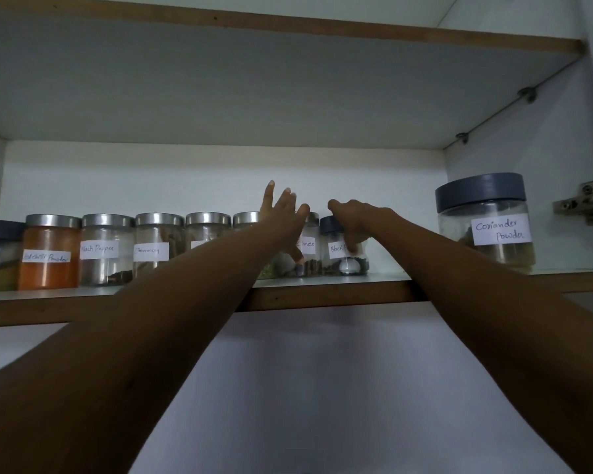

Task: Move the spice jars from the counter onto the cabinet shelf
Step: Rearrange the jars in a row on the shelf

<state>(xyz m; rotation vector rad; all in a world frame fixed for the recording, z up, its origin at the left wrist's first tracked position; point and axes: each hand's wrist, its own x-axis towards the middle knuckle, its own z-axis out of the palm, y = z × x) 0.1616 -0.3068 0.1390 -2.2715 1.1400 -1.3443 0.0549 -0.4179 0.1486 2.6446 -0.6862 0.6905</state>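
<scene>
The cabinet shelf (pixel 322 296) is seen from below, its front edge passing under the Cloves jar (pixel 309 248). Well to the right of the Cloves jar, the wide Coriander Powder jar (pixel 486 222) is stood apart, probably because its bulk would break the row. To the left of the Cloves jar, steel-lidded jars are lined up with labels forward so the names can be read: the Cinnamon jar (pixel 155 251), the Black Pepper jar (pixel 105 253) and the orange chilli powder jar (pixel 48 258).

Just right of the Cloves jar, the small dark-lidded jar (pixel 334 256) is gripped on the shelf by the right hand (pixel 356 222). The fingers are curled over its lid, and it is apparently being seated in the gap. The left hand (pixel 283 213) is laid open, fingers spread straight, against the Cloves jar's left side, seemingly to steady the row. The jar has not yet been let go.
</scene>
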